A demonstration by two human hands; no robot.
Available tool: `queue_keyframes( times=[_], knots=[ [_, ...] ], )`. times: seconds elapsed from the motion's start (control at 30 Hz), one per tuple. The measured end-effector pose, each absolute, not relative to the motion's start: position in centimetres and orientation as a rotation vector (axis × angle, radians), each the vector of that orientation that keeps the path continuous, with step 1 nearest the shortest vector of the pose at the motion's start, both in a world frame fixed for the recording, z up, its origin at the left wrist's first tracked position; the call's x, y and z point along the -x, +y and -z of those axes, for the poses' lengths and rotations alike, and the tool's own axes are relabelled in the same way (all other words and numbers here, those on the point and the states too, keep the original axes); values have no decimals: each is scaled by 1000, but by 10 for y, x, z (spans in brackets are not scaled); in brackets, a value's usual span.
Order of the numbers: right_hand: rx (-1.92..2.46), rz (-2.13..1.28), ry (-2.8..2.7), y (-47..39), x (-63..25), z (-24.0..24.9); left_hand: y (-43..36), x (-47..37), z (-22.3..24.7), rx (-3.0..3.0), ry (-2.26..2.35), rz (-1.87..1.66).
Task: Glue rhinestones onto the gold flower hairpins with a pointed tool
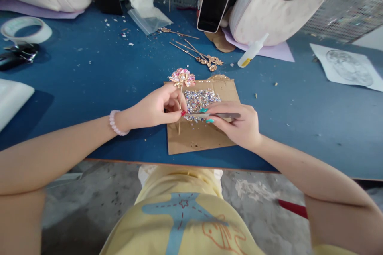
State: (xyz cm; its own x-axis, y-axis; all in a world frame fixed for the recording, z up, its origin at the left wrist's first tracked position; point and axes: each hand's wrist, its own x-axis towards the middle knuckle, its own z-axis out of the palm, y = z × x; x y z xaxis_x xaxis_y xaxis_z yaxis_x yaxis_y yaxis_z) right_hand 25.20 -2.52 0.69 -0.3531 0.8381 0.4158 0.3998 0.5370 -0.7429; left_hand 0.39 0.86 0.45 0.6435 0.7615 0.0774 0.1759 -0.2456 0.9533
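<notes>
Left hand (161, 105) pinches a flower hairpin (182, 77); right hand (243, 123) pinches tweezers (231, 115). Cardboard (197, 139) lies near the tabletop (287, 127) edge, with room rightward.

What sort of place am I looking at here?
Probably a blue jewellery-craft workbench: a patch of small multicoloured sparkling bits on a flat brown cardboard sheet, thin gold metal sticks with ornate ends, and a white plastic nozzle bottle.
</notes>
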Motion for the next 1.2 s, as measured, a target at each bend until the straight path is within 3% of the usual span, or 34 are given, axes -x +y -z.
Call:
queue_keyframes(
  times=[1.2],
  knots=[
    [999, -738, -1941, -25, -254, -5, 11, -3, 0, -1685, 759, -601]
  ],
)
